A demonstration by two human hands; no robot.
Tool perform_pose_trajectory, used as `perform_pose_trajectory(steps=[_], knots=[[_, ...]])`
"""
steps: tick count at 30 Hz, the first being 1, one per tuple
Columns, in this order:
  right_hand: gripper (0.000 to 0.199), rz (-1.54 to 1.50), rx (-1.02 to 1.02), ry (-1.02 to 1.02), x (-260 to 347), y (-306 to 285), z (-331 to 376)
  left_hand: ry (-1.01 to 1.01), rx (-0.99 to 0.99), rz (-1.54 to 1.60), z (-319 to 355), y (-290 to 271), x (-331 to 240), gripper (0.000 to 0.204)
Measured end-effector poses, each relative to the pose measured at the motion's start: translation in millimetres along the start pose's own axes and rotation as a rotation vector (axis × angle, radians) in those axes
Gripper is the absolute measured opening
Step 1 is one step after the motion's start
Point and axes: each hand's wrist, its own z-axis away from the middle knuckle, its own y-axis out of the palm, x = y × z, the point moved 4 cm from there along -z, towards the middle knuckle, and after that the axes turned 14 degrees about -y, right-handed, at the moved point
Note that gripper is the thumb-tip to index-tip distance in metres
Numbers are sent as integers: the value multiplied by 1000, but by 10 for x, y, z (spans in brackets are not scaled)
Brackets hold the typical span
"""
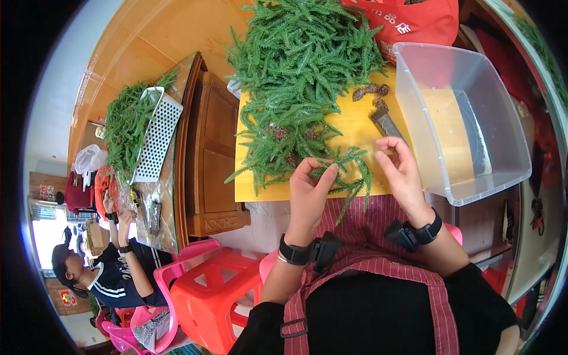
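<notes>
Between the thumb and fingers of my left hand (309, 190) is the stem of a green artificial pine sprig (357, 165), its tips hanging to the right over the near table edge. My right hand (403, 174) is just right of the sprig, thumb and forefinger a little apart, with nothing visible between them. Beyond my hands, a large heap of pine sprigs (307, 59) covers the yellow tabletop (349, 139). Brown pine cones (279, 132) lie among the nearer sprigs. More loose pine cones (371, 89) sit near a bundle of thin dark sticks or wires (388, 126).
A clear plastic bin (461, 124) stands at the right, with a red bag (408, 26) behind it. To the left are a wooden cabinet (213, 160), a red stool (213, 302), and another person (118, 272) at a table with a white perforated basket (158, 139) and sprigs.
</notes>
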Motion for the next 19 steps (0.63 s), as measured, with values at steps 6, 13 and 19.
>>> perform_pose_trajectory(steps=[6, 13, 19], knots=[[30, -57, 60, 22, 139, 59, -54, 21, 7, -111, -100, -4, -28, 9], [34, -163, 241, 195, 24, 121, -50, 14, 171, -281, -92, 162, -319, 29], [32, -215, -26, 228, -36, 39, -131, 230, 202, -291, -171, 322, -1061, 41]])
